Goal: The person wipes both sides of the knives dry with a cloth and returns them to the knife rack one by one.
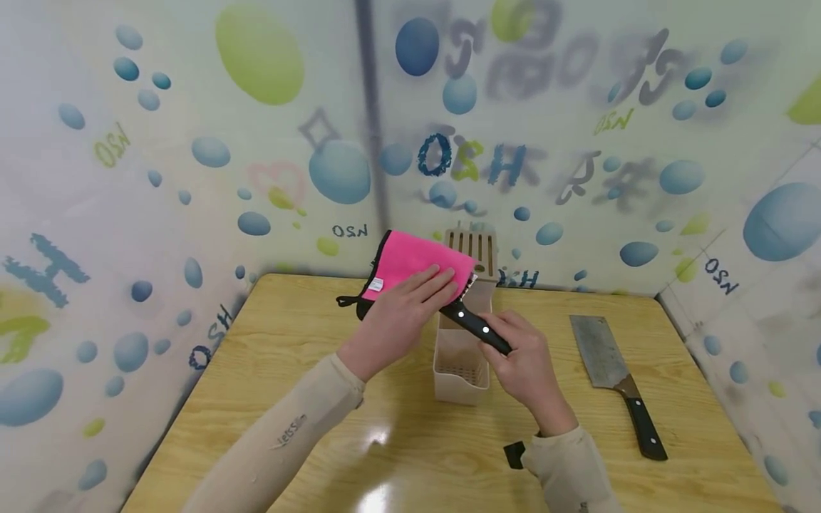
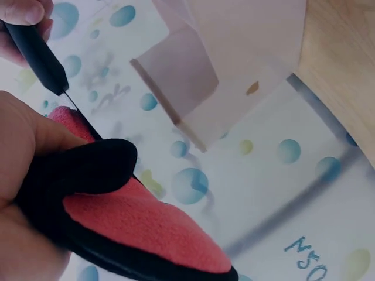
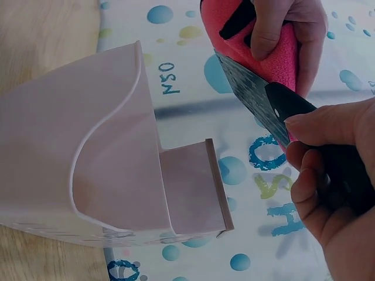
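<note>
My right hand [image 1: 526,363] grips the black riveted handle [image 1: 474,326] of a kitchen knife. A bright pink cloth [image 1: 417,256] with black edging and a hanging loop is folded over the blade. My left hand [image 1: 398,317] holds the cloth against the blade, its fingers laid over the top and the thumb on the other side. In the right wrist view, part of the grey blade [image 3: 246,91] shows below the cloth. The cloth hides the rest of the blade. Both hands are raised above the table, in front of a beige plastic holder [image 1: 458,394].
A cleaver [image 1: 603,356] with a black handle lies on the wooden table [image 1: 295,399] at the right. At the back of the holder stands a beige slotted piece [image 1: 473,249]. Patterned sheeting [image 1: 288,142] surrounds the table at the back and sides.
</note>
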Demonstrator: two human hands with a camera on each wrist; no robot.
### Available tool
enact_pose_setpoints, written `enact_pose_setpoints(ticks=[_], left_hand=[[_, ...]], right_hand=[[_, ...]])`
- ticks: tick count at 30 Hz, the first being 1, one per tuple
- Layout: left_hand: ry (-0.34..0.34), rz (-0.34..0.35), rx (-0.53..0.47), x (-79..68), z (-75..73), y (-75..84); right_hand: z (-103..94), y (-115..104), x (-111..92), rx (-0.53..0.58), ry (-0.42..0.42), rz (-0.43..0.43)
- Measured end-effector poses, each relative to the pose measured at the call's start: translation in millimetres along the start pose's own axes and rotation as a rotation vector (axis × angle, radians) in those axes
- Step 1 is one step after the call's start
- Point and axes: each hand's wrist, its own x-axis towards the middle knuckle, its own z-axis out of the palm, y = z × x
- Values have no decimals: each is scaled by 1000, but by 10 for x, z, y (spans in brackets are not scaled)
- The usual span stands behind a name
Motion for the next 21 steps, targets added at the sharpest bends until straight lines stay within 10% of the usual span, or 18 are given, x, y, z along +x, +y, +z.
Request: enact_pose_setpoints(ticks=[21], left_hand=[[-89, -109, -71, -55, 30, -289]], right_hand=[[-41, -15, -46, 9, -1, 31]])
